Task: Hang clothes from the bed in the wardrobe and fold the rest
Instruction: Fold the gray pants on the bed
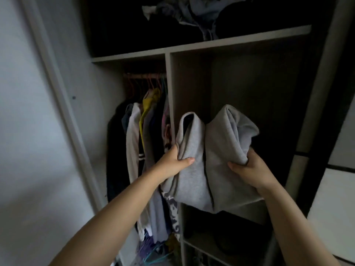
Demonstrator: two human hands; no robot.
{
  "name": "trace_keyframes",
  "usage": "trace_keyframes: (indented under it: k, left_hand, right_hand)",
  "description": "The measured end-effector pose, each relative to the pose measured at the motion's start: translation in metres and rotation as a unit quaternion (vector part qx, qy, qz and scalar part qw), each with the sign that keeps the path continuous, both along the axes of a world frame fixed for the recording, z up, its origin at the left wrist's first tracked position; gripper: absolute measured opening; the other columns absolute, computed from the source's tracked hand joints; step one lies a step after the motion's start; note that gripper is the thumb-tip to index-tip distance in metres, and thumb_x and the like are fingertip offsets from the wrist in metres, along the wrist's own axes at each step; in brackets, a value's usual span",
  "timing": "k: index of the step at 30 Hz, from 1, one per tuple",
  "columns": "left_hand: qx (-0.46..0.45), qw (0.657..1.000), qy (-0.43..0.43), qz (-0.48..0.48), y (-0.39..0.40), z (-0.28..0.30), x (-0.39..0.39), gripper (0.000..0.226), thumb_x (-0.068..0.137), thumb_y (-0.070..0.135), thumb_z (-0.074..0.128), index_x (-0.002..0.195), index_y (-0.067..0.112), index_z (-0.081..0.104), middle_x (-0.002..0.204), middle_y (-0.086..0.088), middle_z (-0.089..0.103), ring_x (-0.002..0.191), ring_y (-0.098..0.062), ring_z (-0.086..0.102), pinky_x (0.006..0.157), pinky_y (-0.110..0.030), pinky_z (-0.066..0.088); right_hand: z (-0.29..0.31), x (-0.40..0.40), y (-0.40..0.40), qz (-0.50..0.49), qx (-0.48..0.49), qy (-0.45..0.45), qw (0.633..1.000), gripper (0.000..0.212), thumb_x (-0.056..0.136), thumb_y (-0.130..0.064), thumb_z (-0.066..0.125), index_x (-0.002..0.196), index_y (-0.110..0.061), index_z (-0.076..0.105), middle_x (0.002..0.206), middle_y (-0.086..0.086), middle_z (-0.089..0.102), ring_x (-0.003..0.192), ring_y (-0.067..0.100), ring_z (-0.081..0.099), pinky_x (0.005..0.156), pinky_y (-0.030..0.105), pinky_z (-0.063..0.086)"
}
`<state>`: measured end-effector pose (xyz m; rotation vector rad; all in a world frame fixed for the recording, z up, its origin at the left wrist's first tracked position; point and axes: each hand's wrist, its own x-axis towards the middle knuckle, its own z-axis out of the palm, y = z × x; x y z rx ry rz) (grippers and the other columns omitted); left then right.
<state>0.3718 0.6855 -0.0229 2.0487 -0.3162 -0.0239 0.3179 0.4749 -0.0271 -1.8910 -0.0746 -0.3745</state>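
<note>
Gripping a folded grey garment (211,150), left hand (172,162) and right hand (249,169) face the wardrobe (171,89). Its shelf (251,203) lies beneath; hung clothes (142,141) left.

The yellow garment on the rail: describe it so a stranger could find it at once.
Start at the open wardrobe and go to its narrow left compartment, where clothes hang from a rail on pinkish hangers. Among them, right of a white garment and left of darker pieces, hangs the yellow garment. It is the only mustard-yellow piece in the row.
</note>
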Motion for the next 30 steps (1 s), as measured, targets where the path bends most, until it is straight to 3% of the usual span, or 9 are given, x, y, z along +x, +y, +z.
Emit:
trace_keyframes:
  k: [4,8,10,14,17,20,23,26,30]
  left_hand:
    - [-0.011,0.999,-0.045,-0.013,-0.037,0.005,0.074,0.073,0.087,0.032,0.06,0.147,0.016,0.02,0.147,-0.002,0.035,0.133,-0.019,0.036,0.109,-0.03,0.029]
    - [0.056,0.998,-0.018,-0.03,-0.059,-0.003,0.134,0.07,0.091,0.034,0.056,0.145,0.016,0.015,0.144,-0.006,0.036,0.13,-0.024,0.039,0.101,-0.029,0.033]
    - [0.186,0.982,-0.04,0.014,-0.071,-0.017,0.155,0.069,0.091,0.029,0.054,0.144,0.015,0.012,0.143,-0.012,0.035,0.129,-0.03,0.038,0.104,-0.035,0.034]
    - [0.483,0.864,-0.134,-0.052,-0.081,-0.053,0.159,0.058,0.095,0.029,0.043,0.145,0.012,0.018,0.15,-0.016,0.014,0.139,-0.033,0.015,0.112,-0.042,0.021]
    - [0.561,0.792,-0.165,-0.175,-0.071,-0.064,0.16,0.064,0.094,0.049,0.038,0.147,0.02,0.017,0.156,-0.007,0.001,0.143,-0.027,-0.003,0.115,-0.047,0.007]
    - [0.623,0.736,-0.164,-0.209,-0.064,-0.074,0.166,0.086,0.084,0.059,0.05,0.148,0.022,0.007,0.155,-0.008,-0.003,0.142,-0.032,-0.005,0.113,-0.051,0.01]
    - [0.632,0.731,-0.155,-0.203,-0.07,-0.079,0.174,0.076,0.09,0.05,0.046,0.148,0.021,0.005,0.154,-0.013,-0.003,0.141,-0.037,-0.003,0.111,-0.053,0.013]
    - [0.628,0.737,-0.148,-0.204,-0.08,-0.08,0.188,0.066,0.095,0.043,0.04,0.148,0.022,0.007,0.154,-0.016,0.0,0.14,-0.039,0.002,0.11,-0.054,0.016]
    - [0.608,0.754,-0.156,-0.194,-0.098,-0.081,0.212,0.056,0.097,0.031,0.039,0.147,0.02,0.015,0.154,-0.018,0.004,0.141,-0.039,0.004,0.112,-0.055,0.016]
  right_hand:
    - [0.008,0.057,-0.02,-0.084,0.077,0.014,0.993,0.065,0.082,-0.01,0.067,0.139,-0.012,0.035,0.134,0.008,0.048,0.123,0.027,0.046,0.101,0.036,0.038]
    - [-0.018,0.12,-0.032,-0.212,0.233,0.045,0.948,0.077,0.076,-0.005,0.071,0.142,-0.006,0.032,0.144,0.013,0.038,0.128,0.03,0.041,0.106,0.041,0.035]
    - [-0.048,0.152,-0.033,-0.252,0.168,0.113,0.946,0.083,0.078,-0.011,0.071,0.145,-0.002,0.022,0.149,0.016,0.028,0.135,0.031,0.032,0.109,0.039,0.029]
    - [-0.098,0.166,-0.034,-0.333,-0.036,0.213,0.918,0.092,0.081,-0.03,0.068,0.147,-0.006,0.008,0.146,0.021,0.029,0.132,0.035,0.034,0.106,0.04,0.032]
    - [-0.087,0.146,-0.034,-0.382,-0.211,0.194,0.878,0.076,0.086,-0.036,0.059,0.147,-0.023,0.016,0.153,0.016,0.008,0.139,0.036,0.014,0.11,0.046,0.022]
    - [-0.087,0.129,-0.026,-0.256,-0.357,0.216,0.872,0.067,0.086,-0.052,0.051,0.144,-0.03,0.025,0.156,0.001,-0.001,0.142,0.03,-0.004,0.113,0.051,0.008]
    - [-0.101,0.124,-0.025,-0.14,-0.409,0.267,0.861,0.077,0.084,-0.053,0.054,0.146,-0.03,0.015,0.156,0.0,-0.004,0.142,0.031,-0.01,0.115,0.048,0.009]
    - [-0.108,0.146,-0.033,-0.154,-0.392,0.28,0.863,0.074,0.087,-0.043,0.055,0.147,-0.03,0.013,0.156,0.001,0.0,0.141,0.035,-0.009,0.116,0.046,0.007]
    - [-0.104,0.188,-0.039,-0.193,-0.386,0.313,0.846,0.067,0.088,-0.036,0.052,0.145,-0.034,0.018,0.156,0.001,0.004,0.142,0.036,-0.008,0.113,0.058,0.002]
